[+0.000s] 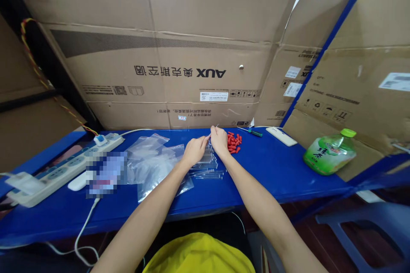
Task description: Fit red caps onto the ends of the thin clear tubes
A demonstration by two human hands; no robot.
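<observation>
My left hand (195, 150) and my right hand (219, 140) meet near the back of the blue table, both with fingers closed. A thin clear tube (208, 136) runs between their fingertips; most of it is hidden by the fingers. Below the hands lies a loose pile of similar thin clear tubes (206, 174), partly covered by my left hand. Just right of my right hand sits a small heap of red rubber caps (235, 142). Clear plastic bags (153, 166) are spread flat to the left, partly beneath my left forearm.
A green-handled screwdriver (255, 133) and a white phone-like slab (282, 136) lie at the back right. A green-labelled bottle (329, 153) stands at the right. Along the left runs a white power strip (68, 166) with cables. Cardboard (179, 4) walls the back.
</observation>
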